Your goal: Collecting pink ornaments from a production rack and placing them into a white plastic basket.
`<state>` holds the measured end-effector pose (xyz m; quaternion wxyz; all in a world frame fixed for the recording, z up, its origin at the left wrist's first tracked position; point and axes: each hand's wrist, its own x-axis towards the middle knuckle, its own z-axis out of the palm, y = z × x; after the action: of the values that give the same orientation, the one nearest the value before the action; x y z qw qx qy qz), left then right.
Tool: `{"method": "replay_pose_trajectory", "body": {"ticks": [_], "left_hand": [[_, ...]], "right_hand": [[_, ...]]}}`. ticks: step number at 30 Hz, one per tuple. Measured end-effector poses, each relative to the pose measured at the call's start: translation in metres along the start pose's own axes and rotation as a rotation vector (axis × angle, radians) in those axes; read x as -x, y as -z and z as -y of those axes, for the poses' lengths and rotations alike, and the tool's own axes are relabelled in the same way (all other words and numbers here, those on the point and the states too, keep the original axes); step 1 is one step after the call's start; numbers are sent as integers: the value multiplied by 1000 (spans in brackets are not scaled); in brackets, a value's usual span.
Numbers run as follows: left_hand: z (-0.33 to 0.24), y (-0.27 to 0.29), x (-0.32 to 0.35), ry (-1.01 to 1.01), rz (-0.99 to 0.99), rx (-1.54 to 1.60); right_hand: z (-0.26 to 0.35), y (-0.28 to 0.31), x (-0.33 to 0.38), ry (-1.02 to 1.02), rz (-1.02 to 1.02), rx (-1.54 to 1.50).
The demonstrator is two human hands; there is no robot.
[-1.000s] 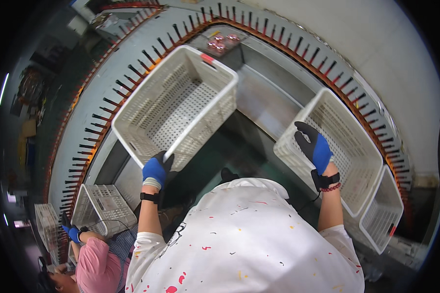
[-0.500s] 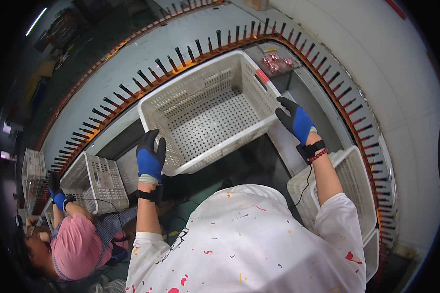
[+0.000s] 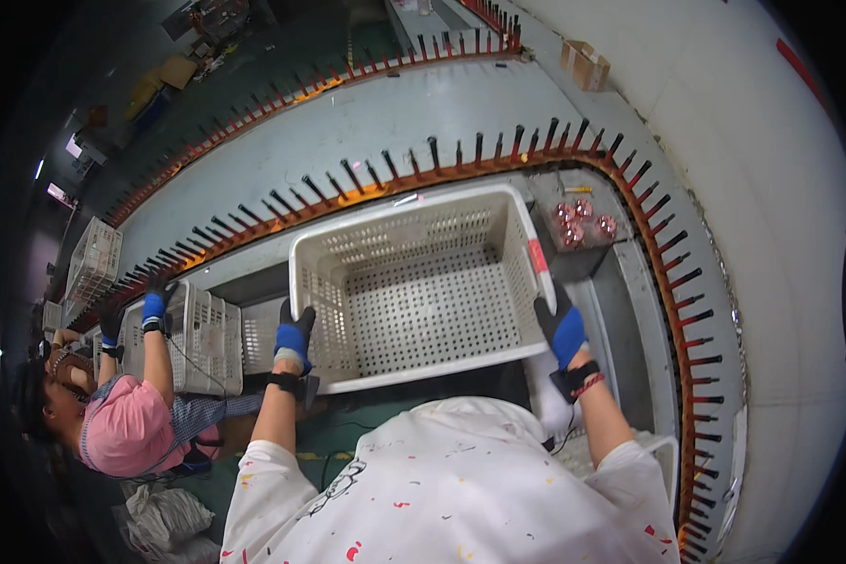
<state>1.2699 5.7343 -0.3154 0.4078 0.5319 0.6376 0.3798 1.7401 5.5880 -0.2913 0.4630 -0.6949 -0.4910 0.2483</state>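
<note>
The white crate [image 3: 423, 315] sits at 12 o'clock from the wearer's body, mouth up, its perforated floor showing. The left hand [image 3: 293, 340] pinches its 8 o'clock end over the rim; the right hand [image 3: 564, 331] pinches the opposite end at 4 o'clock. Gripping both ends near the close corners probably keeps the wide load level; whether the bench bears any weight, I cannot tell.

Beyond the far rim, at 12, runs a track [image 3: 461, 172] of dark pegs. Shiny pink baubles [image 3: 573, 224] lie just off the crate's 2 o'clock corner, seemingly within easy reach of the track. At 9 stands another basket [image 3: 211, 343], beside a co-worker [image 3: 132, 423] in pink at 8. A carton [image 3: 585, 66] sits at 1.
</note>
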Motion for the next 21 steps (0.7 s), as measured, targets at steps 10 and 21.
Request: {"method": "replay_pose_trajectory", "body": {"ticks": [10,21], "left_hand": [[-5,-7,10,287,-120,-179],[7,9,36,159,-283,-408]], "right_hand": [[6,4,0,-134,8,-130],[-1,-11,30,-60,27,-162]]}}
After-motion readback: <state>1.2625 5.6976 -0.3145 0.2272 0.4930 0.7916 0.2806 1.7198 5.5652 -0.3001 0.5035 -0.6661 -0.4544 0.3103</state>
